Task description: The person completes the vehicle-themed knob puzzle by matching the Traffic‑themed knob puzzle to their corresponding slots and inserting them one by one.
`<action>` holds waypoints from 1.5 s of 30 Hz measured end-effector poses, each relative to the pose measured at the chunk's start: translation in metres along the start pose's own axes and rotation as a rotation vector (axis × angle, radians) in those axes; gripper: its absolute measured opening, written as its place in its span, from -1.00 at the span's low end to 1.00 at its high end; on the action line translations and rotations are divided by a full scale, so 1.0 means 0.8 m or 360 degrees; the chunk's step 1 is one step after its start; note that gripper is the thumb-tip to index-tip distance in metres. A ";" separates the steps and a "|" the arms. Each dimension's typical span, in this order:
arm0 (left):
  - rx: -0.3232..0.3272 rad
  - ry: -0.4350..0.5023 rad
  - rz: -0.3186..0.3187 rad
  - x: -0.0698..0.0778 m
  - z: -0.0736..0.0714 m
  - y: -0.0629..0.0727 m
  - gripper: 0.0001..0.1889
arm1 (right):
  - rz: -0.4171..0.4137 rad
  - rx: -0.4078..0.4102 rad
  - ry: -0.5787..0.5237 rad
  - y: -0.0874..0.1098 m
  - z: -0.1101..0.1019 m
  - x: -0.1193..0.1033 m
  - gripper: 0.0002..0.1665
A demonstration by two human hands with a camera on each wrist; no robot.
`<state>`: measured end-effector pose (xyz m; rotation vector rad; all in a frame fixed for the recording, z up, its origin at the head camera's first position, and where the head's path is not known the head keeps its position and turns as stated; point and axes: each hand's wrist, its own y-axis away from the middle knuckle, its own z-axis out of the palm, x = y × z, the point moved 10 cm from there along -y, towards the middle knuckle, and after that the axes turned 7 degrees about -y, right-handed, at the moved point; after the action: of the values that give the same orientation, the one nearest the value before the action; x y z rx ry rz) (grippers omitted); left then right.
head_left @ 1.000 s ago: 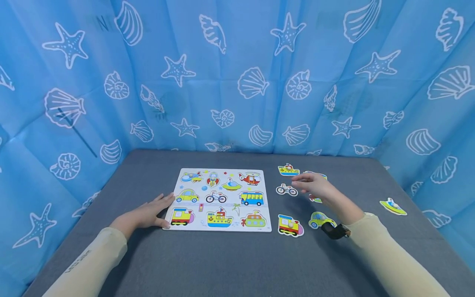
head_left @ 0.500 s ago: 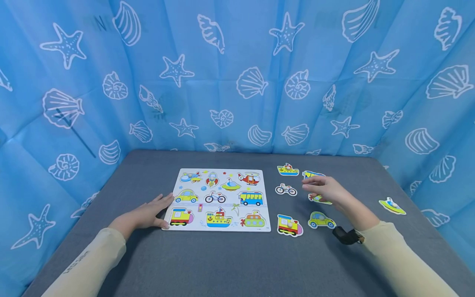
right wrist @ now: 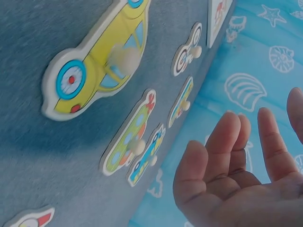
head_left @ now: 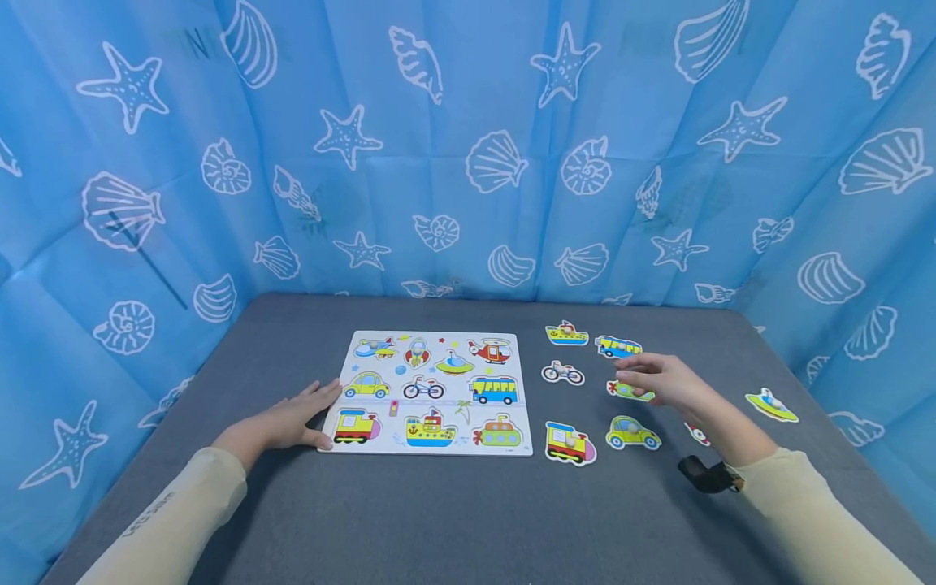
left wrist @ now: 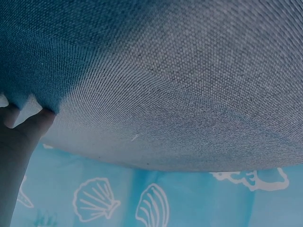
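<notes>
My left hand rests with straightish fingers along the left edge of a white puzzle board printed with vehicles; the left wrist view shows only part of that hand. Over the loose submarine piece hovers my right hand, partly covering it in the head view. Its fingers are loosely bent with nothing between them in the right wrist view. Around it lie the bus piece, bicycle piece and yellow car piece, each with a small knob.
Further loose pieces are a boat, a train and a flying saucer. A partly hidden piece with red lies beside my right forearm. Grey cloth covers the table; a blue shell-patterned curtain hangs behind.
My right hand has moved right and slightly nearer, from beside the bicycle piece to over the submarine piece. The bus piece shows more fully. My left hand stays on the board.
</notes>
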<state>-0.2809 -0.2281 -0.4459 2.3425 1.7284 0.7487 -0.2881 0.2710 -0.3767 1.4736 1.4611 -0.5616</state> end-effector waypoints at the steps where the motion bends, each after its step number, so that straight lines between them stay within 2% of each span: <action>1: 0.0000 -0.0001 0.0000 0.000 0.000 0.000 0.17 | 0.0000 0.0001 0.0000 0.001 -0.002 0.001 -0.27; 18: 0.0020 -0.0022 0.0010 0.004 -0.003 0.002 0.17 | 0.0021 0.0065 0.0031 0.019 -0.027 0.016 -0.28; 24: 0.0024 -0.0019 0.0016 0.005 -0.003 0.003 0.17 | -0.0012 0.0086 0.0031 0.029 -0.037 0.025 -0.28; 35: 0.0013 -0.0031 0.0006 0.003 -0.002 0.000 0.17 | -0.0069 0.0228 0.0083 0.046 -0.065 0.048 -0.29; 45: 0.0022 -0.0034 0.0029 0.002 -0.002 0.000 0.17 | -0.0055 0.0277 0.0075 0.054 -0.082 0.059 -0.27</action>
<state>-0.2809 -0.2267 -0.4440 2.3699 1.7114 0.7136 -0.2585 0.3578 -0.3750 1.6081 1.5075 -0.6942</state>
